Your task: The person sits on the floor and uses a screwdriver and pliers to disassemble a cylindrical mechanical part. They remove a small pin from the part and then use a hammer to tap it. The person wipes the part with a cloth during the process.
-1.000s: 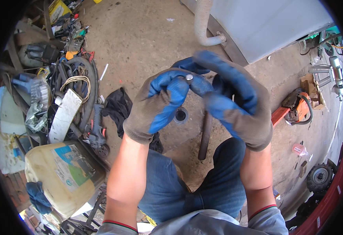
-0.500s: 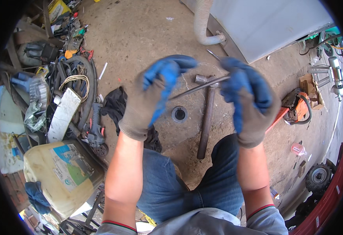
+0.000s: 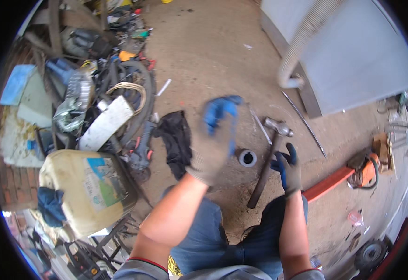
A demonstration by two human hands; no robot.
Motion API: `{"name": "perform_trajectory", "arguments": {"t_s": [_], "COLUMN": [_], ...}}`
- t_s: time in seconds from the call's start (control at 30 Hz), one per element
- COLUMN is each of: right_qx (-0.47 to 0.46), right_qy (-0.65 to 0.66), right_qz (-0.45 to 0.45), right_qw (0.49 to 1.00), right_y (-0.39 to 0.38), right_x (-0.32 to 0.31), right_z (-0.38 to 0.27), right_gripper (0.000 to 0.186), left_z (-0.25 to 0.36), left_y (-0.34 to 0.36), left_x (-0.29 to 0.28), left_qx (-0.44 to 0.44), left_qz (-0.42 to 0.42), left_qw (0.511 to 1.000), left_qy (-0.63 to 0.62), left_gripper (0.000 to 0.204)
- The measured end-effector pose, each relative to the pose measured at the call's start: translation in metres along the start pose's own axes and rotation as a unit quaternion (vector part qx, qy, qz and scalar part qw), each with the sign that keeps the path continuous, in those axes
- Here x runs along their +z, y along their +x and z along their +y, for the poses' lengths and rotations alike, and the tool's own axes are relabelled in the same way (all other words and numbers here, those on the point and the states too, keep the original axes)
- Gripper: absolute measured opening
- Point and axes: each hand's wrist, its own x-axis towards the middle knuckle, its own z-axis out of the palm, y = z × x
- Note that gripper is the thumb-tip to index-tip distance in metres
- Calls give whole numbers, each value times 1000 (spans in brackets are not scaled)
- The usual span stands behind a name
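Note:
My left hand (image 3: 214, 144), in a grey glove with blue palm and fingers, is raised over the floor between a black cloth (image 3: 172, 142) and a grey ring (image 3: 247, 158). Motion blurs it, but its fingers look loosely curved and apart, with nothing visible in them. My right hand (image 3: 288, 171), gloved alike, is open just right of a hammer (image 3: 262, 176), fingers spread and holding nothing. The hammer lies with its head away from me. A thin light metal rod (image 3: 261, 125) lies left of the head; a longer dark rod (image 3: 305, 123) lies to its right.
At left are a large yellowish jerrycan (image 3: 82, 191), a grinder-like tool (image 3: 143, 147) and a heap of scrap and hoses. A grey cabinet (image 3: 353, 60) with a ribbed hose (image 3: 309, 35) stands far right. Nearer right lies an orange chainsaw (image 3: 365, 170) with a red bar cover (image 3: 327, 184).
My hands have dropped nearer to me, the right one lower beside the hammer handle. The rod seen between them earlier appears to lie on the floor by the hammer. My view has shifted left.

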Motion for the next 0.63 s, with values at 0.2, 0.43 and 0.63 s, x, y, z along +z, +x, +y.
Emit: {"name": "perform_trajectory", "arguments": {"t_s": [0.2,0.43,0.63], "right_qx": [88,127,180], "right_qy": [93,-43,-265], "right_qz": [54,-76,-93], "right_qw": [990,988,943], "right_y": [-77,-208,-284], "right_x": [-16,-53,-122], "right_z": [-21,-70,-139], "right_gripper": [45,54,40], "left_z": [17,38,226], "left_y": [-53,-166,-217], "left_x": [16,18,-30], "left_qx": [58,-110,-118], "left_qz": [-65,-59,-38], "left_qw": [974,958,950], "left_qy": [211,259,285], "left_gripper": [22,29,25]}}
